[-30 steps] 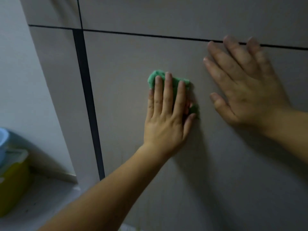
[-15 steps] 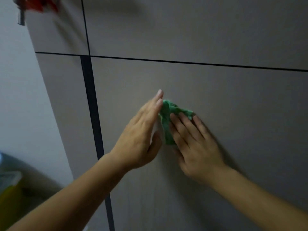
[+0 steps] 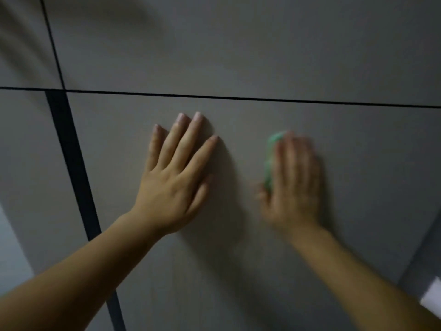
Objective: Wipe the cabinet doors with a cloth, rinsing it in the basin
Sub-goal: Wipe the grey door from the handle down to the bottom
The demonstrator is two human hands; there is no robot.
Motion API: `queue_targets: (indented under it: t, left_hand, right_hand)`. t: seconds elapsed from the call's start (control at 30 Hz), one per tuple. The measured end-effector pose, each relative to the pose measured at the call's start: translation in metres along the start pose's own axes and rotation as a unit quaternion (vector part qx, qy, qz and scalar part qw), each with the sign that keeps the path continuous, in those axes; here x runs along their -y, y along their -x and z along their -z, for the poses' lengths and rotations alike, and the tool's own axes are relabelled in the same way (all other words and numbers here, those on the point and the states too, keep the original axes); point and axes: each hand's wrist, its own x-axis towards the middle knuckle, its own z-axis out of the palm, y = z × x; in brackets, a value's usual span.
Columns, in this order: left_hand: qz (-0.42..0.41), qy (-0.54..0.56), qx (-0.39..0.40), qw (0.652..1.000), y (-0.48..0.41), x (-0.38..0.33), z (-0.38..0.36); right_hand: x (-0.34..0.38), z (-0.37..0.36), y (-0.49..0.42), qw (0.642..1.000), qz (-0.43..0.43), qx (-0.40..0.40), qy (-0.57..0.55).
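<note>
The cabinet door [image 3: 372, 163] is one flat face with two things in the way: the left hand [image 3: 176, 180], flat with fingers [image 3: 188, 139] spread, at the middle, and right of it the blurred right hand [image 3: 294, 185] laid over the green cloth [image 3: 270, 161]. A bare strip of door runs between them. Free face lies right of the right hand and above both, up to the dark seam [image 3: 238, 97]; the forearms [image 3: 95, 266] cross the lower part. A dark upright strip [image 3: 71, 163] bounds it at left

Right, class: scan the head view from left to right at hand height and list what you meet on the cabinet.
First the dark strip → left hand, flat on the door → cloth, its edge peeking out → right hand, blurred, pressing the cloth.
</note>
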Motion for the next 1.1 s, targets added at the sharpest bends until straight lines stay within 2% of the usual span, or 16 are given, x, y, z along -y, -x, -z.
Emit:
queue_targets:
  t: [0.07, 0.13, 0.17, 0.23, 0.33, 0.47, 0.57, 0.6, 0.7, 0.77, 0.8, 0.87, 0.93, 1.0, 1.03, 1.1]
  left_hand:
    - [-0.003, -0.023, -0.002, 1.000, 0.000, 0.002, -0.003]
    - [-0.002, -0.025, -0.010, 1.000, 0.002, 0.003, -0.005]
    - [-0.007, -0.022, -0.014, 1.000, 0.002, 0.003, -0.005]
    - [-0.017, -0.019, -0.017, 1.000, 0.002, 0.004, -0.005]
    - [-0.013, -0.026, -0.006, 1.000, 0.002, 0.003, -0.004]
    - [0.003, -0.041, 0.004, 0.999, 0.001, -0.002, -0.003]
    - [0.015, -0.032, 0.002, 0.999, 0.000, -0.010, -0.004]
    - [0.009, -0.023, -0.002, 1.000, 0.000, -0.016, -0.006]
    - [-0.032, 0.009, -0.015, 0.999, -0.004, -0.029, -0.010]
    - [-0.049, 0.026, -0.015, 0.998, -0.011, -0.041, -0.017]
    - [-0.054, 0.029, -0.013, 0.998, -0.015, -0.047, -0.020]
    - [-0.064, 0.024, -0.005, 0.998, -0.020, -0.055, -0.025]
    - [-0.068, 0.005, -0.003, 0.998, -0.022, -0.057, -0.030]
    - [-0.063, -0.011, -0.006, 0.998, -0.021, -0.059, -0.033]
    - [-0.059, -0.012, -0.010, 0.998, -0.021, -0.060, -0.034]
    - [-0.055, -0.003, -0.014, 0.998, -0.021, -0.065, -0.034]
  right_hand:
    - [-0.028, 0.005, -0.007, 0.993, -0.114, -0.016, 0.009]
    - [0.000, 0.003, -0.016, 0.982, -0.184, -0.035, 0.013]
    - [0.025, -0.001, -0.016, 0.985, -0.167, -0.030, 0.000]
    - [0.070, -0.010, -0.005, 0.999, -0.039, 0.006, -0.032]
    - [0.047, -0.008, 0.004, 0.998, 0.044, 0.030, -0.027]
    - [-0.044, 0.001, 0.003, 0.988, -0.152, -0.023, 0.022]
    - [-0.029, 0.000, -0.010, 0.957, -0.284, -0.067, -0.005]
    - [-0.009, -0.003, -0.007, 0.966, -0.251, -0.056, -0.018]
    - [0.035, -0.007, 0.014, 0.998, 0.014, 0.024, -0.049]
    - [0.004, -0.004, 0.021, 0.995, 0.081, 0.042, -0.029]
    - [-0.021, -0.003, 0.023, 0.998, 0.057, 0.033, -0.012]
    - [-0.080, -0.003, 0.030, 0.996, -0.087, -0.006, 0.021]
    - [-0.124, 0.002, 0.034, 0.961, -0.269, -0.057, 0.019]
    - [-0.114, -0.001, 0.034, 0.932, -0.355, -0.075, 0.007]
    - [-0.094, -0.005, 0.035, 0.943, -0.327, -0.070, 0.001]
    - [-0.044, -0.009, 0.047, 0.988, -0.155, -0.013, -0.028]
